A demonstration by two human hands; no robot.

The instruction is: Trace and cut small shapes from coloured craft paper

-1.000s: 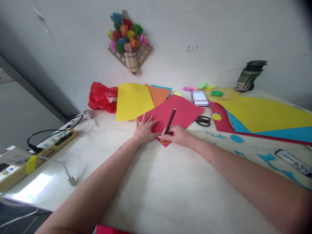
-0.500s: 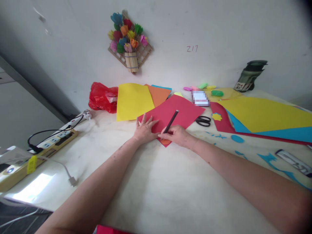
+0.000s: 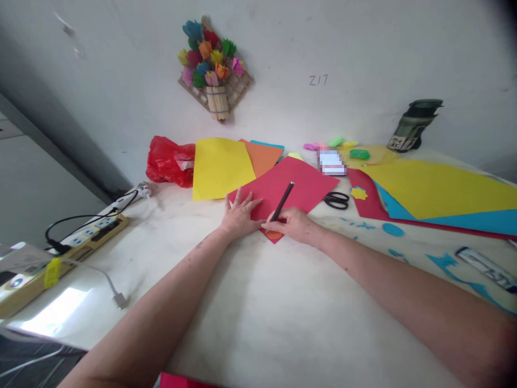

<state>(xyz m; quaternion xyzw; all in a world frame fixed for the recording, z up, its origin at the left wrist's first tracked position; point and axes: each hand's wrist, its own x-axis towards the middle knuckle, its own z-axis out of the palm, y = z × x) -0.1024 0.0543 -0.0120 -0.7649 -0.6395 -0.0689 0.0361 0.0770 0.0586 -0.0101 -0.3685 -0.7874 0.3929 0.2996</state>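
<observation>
A red sheet of paper [image 3: 297, 183] lies turned on the table, one corner pointing toward me. On that near corner sits a small orange paper piece [image 3: 275, 235], partly covered by my fingers. My left hand [image 3: 241, 214] rests with fingers spread over the left edge of the sheet, its thumb by the orange piece. In my right hand [image 3: 294, 223] is a dark pencil [image 3: 283, 200], slanted up to the right, its lower end at the orange piece. Black-handled scissors [image 3: 336, 200] lie right of the sheet, their blades hidden.
Yellow paper [image 3: 222, 170] and a red plastic bag [image 3: 167, 161] lie behind at left. A power strip [image 3: 86, 234] runs along the left side. To the right are a yellow sheet [image 3: 440, 186], a blue paper circle [image 3: 393, 229], blue scraps [image 3: 448, 265], a phone [image 3: 332, 163] and a bottle [image 3: 416, 125].
The pencil has shifted very slightly left in my right hand. My left hand stays spread on the red sheet; everything else looks the same.
</observation>
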